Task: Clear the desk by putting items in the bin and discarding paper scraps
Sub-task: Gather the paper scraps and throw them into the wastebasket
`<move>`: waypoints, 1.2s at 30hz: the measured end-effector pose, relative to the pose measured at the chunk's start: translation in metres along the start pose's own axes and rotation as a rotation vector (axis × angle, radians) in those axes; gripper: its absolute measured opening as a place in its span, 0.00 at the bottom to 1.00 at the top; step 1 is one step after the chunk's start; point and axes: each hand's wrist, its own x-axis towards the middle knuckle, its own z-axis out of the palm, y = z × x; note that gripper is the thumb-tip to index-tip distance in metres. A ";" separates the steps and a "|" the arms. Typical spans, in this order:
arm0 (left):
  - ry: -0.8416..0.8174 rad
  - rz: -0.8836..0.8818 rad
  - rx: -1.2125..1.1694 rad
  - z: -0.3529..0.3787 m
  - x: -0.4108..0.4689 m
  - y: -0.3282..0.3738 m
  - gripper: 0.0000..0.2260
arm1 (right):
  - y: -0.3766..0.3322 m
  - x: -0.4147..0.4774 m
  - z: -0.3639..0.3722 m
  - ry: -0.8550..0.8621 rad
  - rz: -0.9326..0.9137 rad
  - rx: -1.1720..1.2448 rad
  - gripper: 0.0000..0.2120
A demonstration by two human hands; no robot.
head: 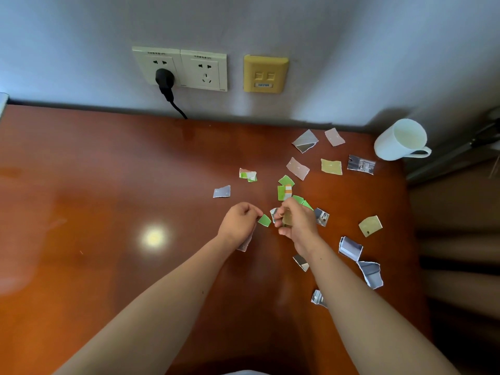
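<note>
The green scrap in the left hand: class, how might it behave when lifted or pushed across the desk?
Probably very light: the left hand pinches the green scrap by one edge only. Pushed, it would likely slide easily, as the desk looks glossy. It probably tears readily; neighbouring scraps show ragged edges.

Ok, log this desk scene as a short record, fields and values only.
left hand: pinches green scrap
right hand: holds bundle of scraps
loose scraps: scattered on desk, mostly right half
mug: white, far right, near wall
plug: black, in left socket
bin: not in view
</note>
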 end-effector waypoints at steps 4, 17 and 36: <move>-0.033 0.133 0.376 0.000 -0.007 -0.001 0.07 | 0.005 0.007 -0.002 0.047 -0.037 -0.107 0.11; -0.018 0.295 0.909 0.004 0.004 0.002 0.10 | 0.013 0.017 -0.012 -0.004 -0.445 -1.102 0.15; 0.054 0.007 0.068 0.002 -0.019 0.012 0.13 | -0.002 -0.016 -0.007 -0.222 -0.059 -0.098 0.09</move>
